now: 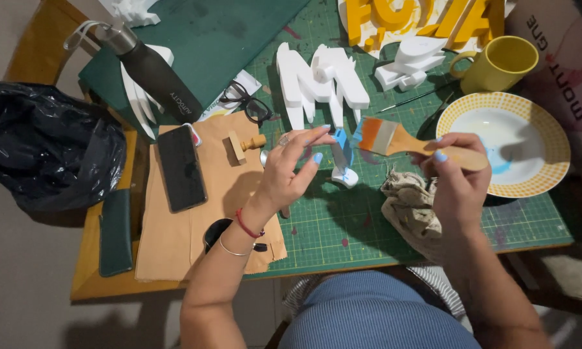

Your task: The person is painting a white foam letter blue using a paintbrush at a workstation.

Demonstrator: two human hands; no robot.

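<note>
Foam piece [342,155], white with blue paint, upright on green cutting mat [342,226], pinched at top by left hand [290,171] fingertips. Right hand [456,178] fingers closed round wooden brush [401,137], bristles just beside foam. Yellow-rimmed plate [549,136] near right hand; rag [410,207] below it.

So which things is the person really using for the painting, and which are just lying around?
In use:
- left hand holding the foam shape, partly painted blue
- right hand holding the flat paintbrush
- plate with blue paint
- stained rag

Lying about:
- black phone
- glasses
- dark bottle
- yellow mug
- black bag
- wooden stamp
</note>
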